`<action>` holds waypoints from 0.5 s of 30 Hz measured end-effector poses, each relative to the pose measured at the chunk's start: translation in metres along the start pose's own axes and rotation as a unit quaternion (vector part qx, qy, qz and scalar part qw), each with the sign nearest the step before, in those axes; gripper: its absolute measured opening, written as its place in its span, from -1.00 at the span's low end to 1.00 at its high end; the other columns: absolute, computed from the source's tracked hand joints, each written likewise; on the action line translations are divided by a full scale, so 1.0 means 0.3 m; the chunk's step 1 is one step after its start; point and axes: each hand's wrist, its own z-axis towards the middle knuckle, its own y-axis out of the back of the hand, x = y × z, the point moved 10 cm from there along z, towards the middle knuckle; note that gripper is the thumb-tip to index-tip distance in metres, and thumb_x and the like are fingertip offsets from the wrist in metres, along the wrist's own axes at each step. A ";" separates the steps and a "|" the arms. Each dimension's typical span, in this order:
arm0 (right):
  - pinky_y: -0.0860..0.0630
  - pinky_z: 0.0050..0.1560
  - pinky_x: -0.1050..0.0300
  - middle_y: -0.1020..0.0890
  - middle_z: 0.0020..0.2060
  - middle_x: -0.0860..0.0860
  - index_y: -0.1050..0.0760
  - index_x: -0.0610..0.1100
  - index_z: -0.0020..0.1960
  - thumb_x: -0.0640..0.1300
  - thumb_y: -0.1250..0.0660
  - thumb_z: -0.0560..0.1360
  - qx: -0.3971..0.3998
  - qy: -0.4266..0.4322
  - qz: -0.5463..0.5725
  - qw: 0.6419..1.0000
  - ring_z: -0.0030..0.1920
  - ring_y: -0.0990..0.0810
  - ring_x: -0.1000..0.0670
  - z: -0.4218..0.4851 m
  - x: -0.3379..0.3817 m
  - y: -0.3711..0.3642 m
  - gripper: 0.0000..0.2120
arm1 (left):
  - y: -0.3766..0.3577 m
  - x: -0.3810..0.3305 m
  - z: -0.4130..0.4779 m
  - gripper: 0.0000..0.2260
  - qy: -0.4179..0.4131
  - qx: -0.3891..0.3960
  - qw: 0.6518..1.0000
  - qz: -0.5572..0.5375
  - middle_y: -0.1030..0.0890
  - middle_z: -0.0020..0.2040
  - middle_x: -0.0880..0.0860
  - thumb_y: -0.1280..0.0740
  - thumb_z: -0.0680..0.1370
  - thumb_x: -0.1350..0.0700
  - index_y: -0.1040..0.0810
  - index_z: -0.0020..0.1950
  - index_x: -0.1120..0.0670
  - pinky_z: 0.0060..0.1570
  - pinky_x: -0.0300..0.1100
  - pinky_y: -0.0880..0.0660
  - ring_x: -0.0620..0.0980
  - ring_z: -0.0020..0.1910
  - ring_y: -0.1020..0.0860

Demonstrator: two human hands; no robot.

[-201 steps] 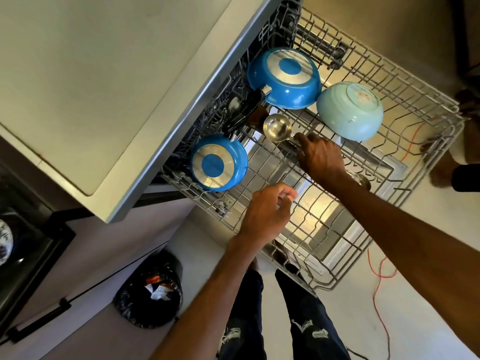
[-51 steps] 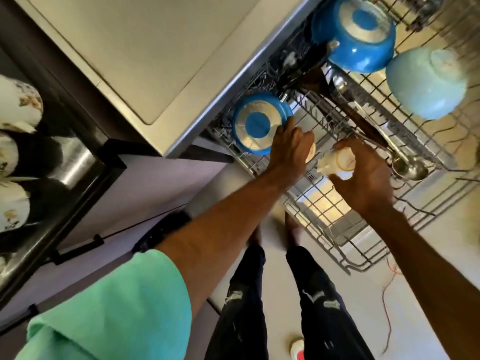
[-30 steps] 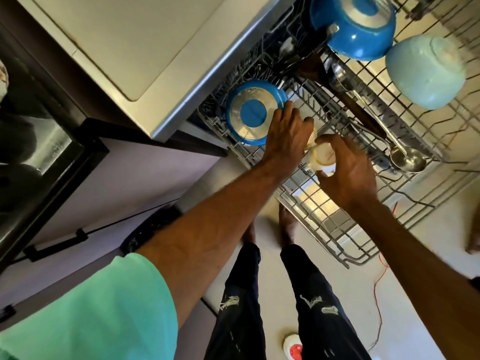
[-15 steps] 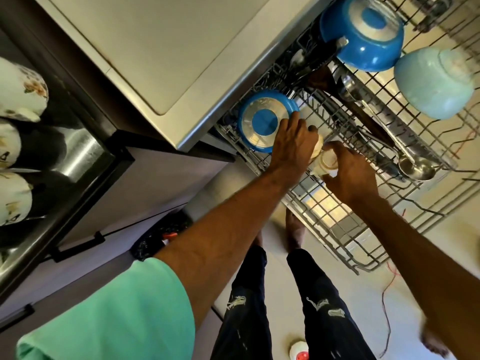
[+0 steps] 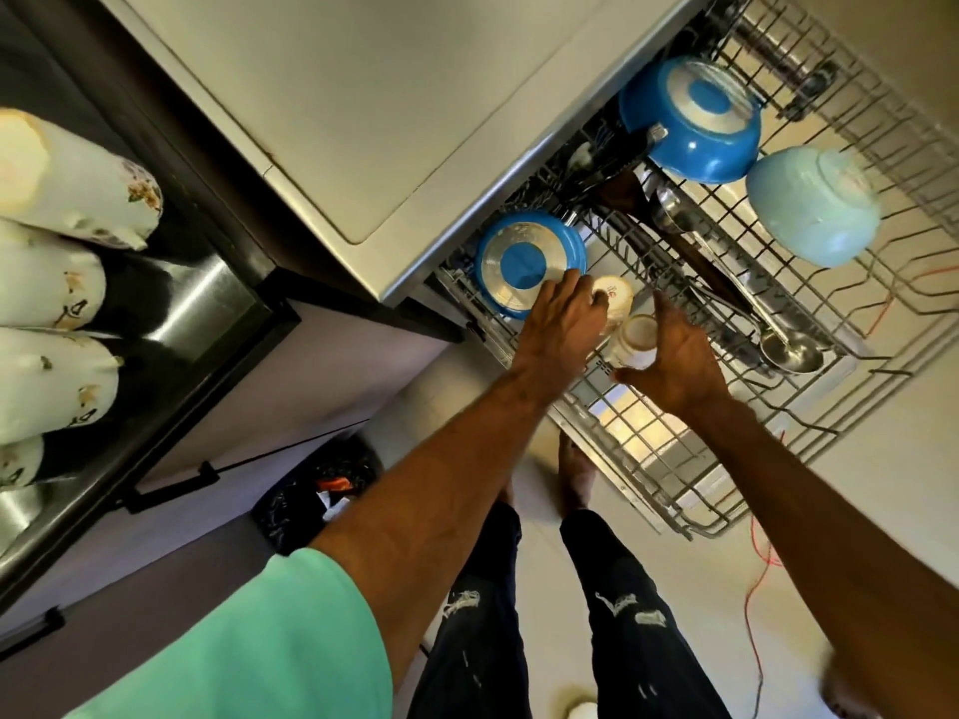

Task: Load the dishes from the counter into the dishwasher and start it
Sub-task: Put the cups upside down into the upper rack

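Now, seen from the head camera, both arms reach down to the near left corner of the pulled-out rack. The small white cup is the thing that matters. It sits just left of the right hand, against the palm, with the thumb at its near side and 1 finger pointing past it. The fingers look spread, so it is hard to tell if this hand holds the cup or only touches it. The cup stands almost upright, with 1 round end facing the camera. Whether that end is the mouth or the bottom cannot be told. The left hand is close on the other side. It holds nothing, and its flat fingers touch the rim of the small blue pan. A second white cup sits between those fingers and the first cup, so this corner is tight. The right hand is nearer the cup, so it looks best placed to seat it. More open room lies toward the person, where the wires are bare. Farther back are the ladle, the big blue pan and the pale blue bowl. At the left, 4 white mugs wait on the counter, so loading is likely not done.
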 end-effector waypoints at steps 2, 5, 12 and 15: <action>-0.49 0.27 -0.13 -0.48 0.35 -0.35 -0.12 -0.34 0.57 -0.17 -0.69 0.25 -0.003 0.007 0.006 1.000 0.31 -0.52 -0.33 -0.020 0.032 0.030 0.09 | 0.039 0.011 -0.037 -0.61 0.003 -0.010 1.000 -0.016 -0.47 0.41 0.14 -0.43 0.49 0.16 -0.54 0.33 0.08 0.37 0.06 -0.33 0.15 0.42 -0.35; -0.46 0.28 -0.07 -0.50 0.33 -0.33 -0.21 -0.34 0.52 -0.19 -0.68 0.23 -0.009 0.007 0.014 1.000 0.32 -0.51 -0.32 -0.071 0.102 0.083 0.01 | 0.133 0.013 -0.118 -0.68 0.004 -0.020 1.000 -0.013 -0.49 0.39 0.14 -0.39 0.52 0.20 -0.57 0.28 0.09 0.38 0.07 -0.34 0.16 0.43 -0.36; -0.59 0.11 -0.14 -0.65 0.09 -0.13 -0.49 -0.19 0.27 -0.11 -0.55 0.38 -0.070 0.101 0.057 0.991 0.07 -0.64 -0.12 -0.247 0.442 0.226 -0.48 | 0.495 0.055 -0.401 -0.66 0.055 -0.081 0.990 -0.100 -0.56 0.28 0.15 -0.33 0.53 0.19 -0.53 0.31 0.15 0.24 0.06 -0.48 0.15 0.29 -0.50; -0.62 0.10 -0.11 -0.68 0.07 -0.06 -0.56 -0.12 0.23 -0.20 -0.54 0.41 -0.078 0.092 0.090 0.989 0.06 -0.65 -0.06 -0.348 0.623 0.286 -0.60 | 0.640 0.123 -0.560 -0.70 0.083 -0.108 0.986 -0.095 -0.60 0.22 0.13 -0.31 0.54 0.16 -0.54 0.27 0.12 0.21 0.01 -0.44 0.14 0.23 -0.55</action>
